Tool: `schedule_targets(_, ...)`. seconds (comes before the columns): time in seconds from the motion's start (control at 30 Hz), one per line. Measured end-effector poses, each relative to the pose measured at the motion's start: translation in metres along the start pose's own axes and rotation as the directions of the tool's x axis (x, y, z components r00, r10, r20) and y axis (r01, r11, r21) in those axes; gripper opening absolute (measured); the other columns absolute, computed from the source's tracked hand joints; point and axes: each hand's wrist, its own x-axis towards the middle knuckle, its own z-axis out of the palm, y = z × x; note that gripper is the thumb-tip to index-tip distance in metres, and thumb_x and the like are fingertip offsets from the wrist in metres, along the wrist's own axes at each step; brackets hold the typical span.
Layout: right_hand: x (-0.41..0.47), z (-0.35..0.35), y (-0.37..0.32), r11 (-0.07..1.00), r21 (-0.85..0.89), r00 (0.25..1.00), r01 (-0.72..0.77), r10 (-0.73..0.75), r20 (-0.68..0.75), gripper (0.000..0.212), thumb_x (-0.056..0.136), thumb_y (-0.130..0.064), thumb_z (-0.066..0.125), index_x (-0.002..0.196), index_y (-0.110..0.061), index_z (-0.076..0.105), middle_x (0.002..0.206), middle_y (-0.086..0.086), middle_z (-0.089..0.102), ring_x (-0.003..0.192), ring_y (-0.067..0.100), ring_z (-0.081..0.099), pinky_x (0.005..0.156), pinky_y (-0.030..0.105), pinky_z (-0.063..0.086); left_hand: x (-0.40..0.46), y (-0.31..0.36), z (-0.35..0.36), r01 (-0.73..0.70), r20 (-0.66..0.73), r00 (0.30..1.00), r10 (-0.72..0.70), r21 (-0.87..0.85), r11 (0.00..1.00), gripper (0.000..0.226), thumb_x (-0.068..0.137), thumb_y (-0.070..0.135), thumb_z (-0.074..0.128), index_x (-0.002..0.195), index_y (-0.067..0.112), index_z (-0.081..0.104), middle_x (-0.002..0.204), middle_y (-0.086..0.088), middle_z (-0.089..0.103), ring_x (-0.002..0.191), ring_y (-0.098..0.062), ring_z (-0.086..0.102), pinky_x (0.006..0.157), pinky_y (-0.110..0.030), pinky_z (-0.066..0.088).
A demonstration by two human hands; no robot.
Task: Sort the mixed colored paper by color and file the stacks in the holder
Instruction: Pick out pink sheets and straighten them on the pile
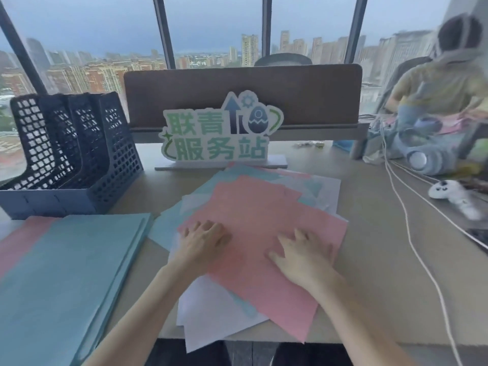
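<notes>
A pink sheet (pixel 264 220) lies on top of a messy pile of paper (pixel 311 188) in the middle of the table (pixel 375 247). The pile has pink, blue and white sheets all mixed up, and they stick out at different angles. Some white sheets hang over the near edge of the table.

Both hands lie flat on the pink sheet. The left hand (pixel 203 240) rests near the sheet's left edge, with its fingers a little bent and spread. The right hand (pixel 301 252) rests just beside it to the right, with its fingers spread out and straight. Neither hand is gripping anything.

To the left of the pile is a neat blue stack (pixel 66 265). A pink stack (pixel 23 236) peeks out from under its left side.

Behind the stacks stands a dark blue holder (pixel 68 151) with holes in its walls and a few slots. It stands at the back left of the table, well apart from the hands.

Behind the pile is a white sign (pixel 219 136) with green letters. Behind the sign is a brown screen (pixel 243 93).

On the right, white cables (pixel 412 233) run across the table. Near them lies a small white toy (pixel 449 194). A person in a yellow top (pixel 443 83) sits at the far right, blurred.
</notes>
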Motion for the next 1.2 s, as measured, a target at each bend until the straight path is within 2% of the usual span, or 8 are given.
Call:
schedule_targets(0.17,0.007,0.002,0.02,0.992,0.113,0.997,0.058,-0.05,-0.065,0.062,0.1,-0.059,0.038,0.154,-0.031,0.031,0.165,0.01,0.014,0.153,0.032,0.007,0.122,0.053,0.011,-0.026,0.02,0.002,0.019,-0.102,0.994,-0.023,-0.037,0.999,0.048,0.094,0.055,0.024,0.116,0.027,0.055,0.116,0.004,0.059,0.114,-0.023,0.055,0.089,-0.035,0.042)
schedule_targets(0.3,-0.016,0.004,0.043,0.981,-0.005,0.969,-0.195,0.192,-0.159,0.063,0.096,-0.069,0.025,0.141,-0.029,0.043,0.148,0.019,0.036,0.14,0.038,0.029,0.118,0.06,0.017,-0.029,0.024,-0.008,0.078,-0.14,0.985,-0.1,-0.159,0.984,0.041,0.101,0.043,0.04,0.135,0.023,0.05,0.135,-0.001,0.053,0.127,-0.026,0.045,0.096,-0.036,0.038)
schedule_targets(0.43,-0.025,0.014,0.037,0.982,-0.012,0.977,-0.188,0.185,-0.11,0.074,0.096,-0.071,0.02,0.155,-0.027,0.024,0.157,0.028,0.021,0.147,0.045,0.012,0.121,0.06,0.006,-0.017,0.021,0.005,0.046,-0.051,0.997,-0.051,-0.092,0.995,0.06,0.082,0.062,0.014,0.1,0.02,0.054,0.101,0.002,0.051,0.111,-0.029,0.046,0.088,-0.039,0.038)
schedule_targets(0.57,-0.012,0.018,0.03,0.989,-0.027,0.982,-0.149,0.145,-0.12,0.076,0.097,-0.071,0.021,0.159,-0.027,0.014,0.162,0.029,0.006,0.149,0.05,0.001,0.121,0.061,-0.001,-0.023,0.028,0.02,0.015,-0.128,0.991,-0.031,-0.128,0.992,0.046,0.085,0.05,0.021,0.088,0.017,0.052,0.093,0.004,0.049,0.098,-0.024,0.046,0.087,-0.04,0.039)
schedule_targets(0.73,-0.012,0.023,0.034,0.989,0.06,0.978,-0.134,0.142,-0.155,0.074,0.097,-0.068,0.026,0.158,-0.027,0.019,0.164,0.017,0.014,0.15,0.044,0.004,0.123,0.054,0.002,-0.048,0.05,0.019,0.096,-0.144,0.978,-0.153,-0.342,0.935,0.03,0.1,0.024,0.041,0.128,0.017,0.051,0.123,0.007,0.053,0.117,-0.022,0.048,0.095,-0.033,0.035)
schedule_targets(0.87,-0.016,0.026,0.038,0.962,0.183,0.907,-0.2,0.253,-0.337,0.061,0.092,-0.057,0.052,0.139,-0.018,0.054,0.133,0.021,0.051,0.121,0.041,0.046,0.097,0.05,0.042,-0.058,0.067,0.01,0.139,-0.106,0.964,-0.243,-0.578,0.804,0.038,0.101,0.027,0.047,0.139,0.03,0.045,0.121,0.012,0.053,0.11,-0.01,0.049,0.086,-0.025,0.034)
schedule_targets(0.97,-0.022,0.024,0.039,0.965,0.105,0.87,-0.241,0.263,-0.417,0.05,0.089,-0.056,0.059,0.118,-0.016,0.067,0.103,0.016,0.065,0.094,0.036,0.055,0.077,0.044,0.043,-0.058,0.069,0.006,0.159,-0.066,0.96,-0.273,-0.671,0.724,0.037,0.099,0.028,0.051,0.136,0.031,0.048,0.127,0.008,0.053,0.111,-0.012,0.053,0.087,-0.027,0.04)
schedule_targets(1.2,-0.019,0.014,0.047,0.974,0.15,0.901,-0.167,0.212,-0.378,0.053,0.096,-0.054,0.051,0.136,-0.021,0.054,0.125,0.005,0.061,0.115,0.029,0.051,0.091,0.04,0.042,-0.046,0.057,-0.004,0.222,0.122,0.92,-0.371,-0.945,0.241,0.04,0.086,0.026,0.065,0.125,0.031,0.057,0.126,-0.007,0.061,0.106,-0.024,0.064,0.092,-0.045,0.054)
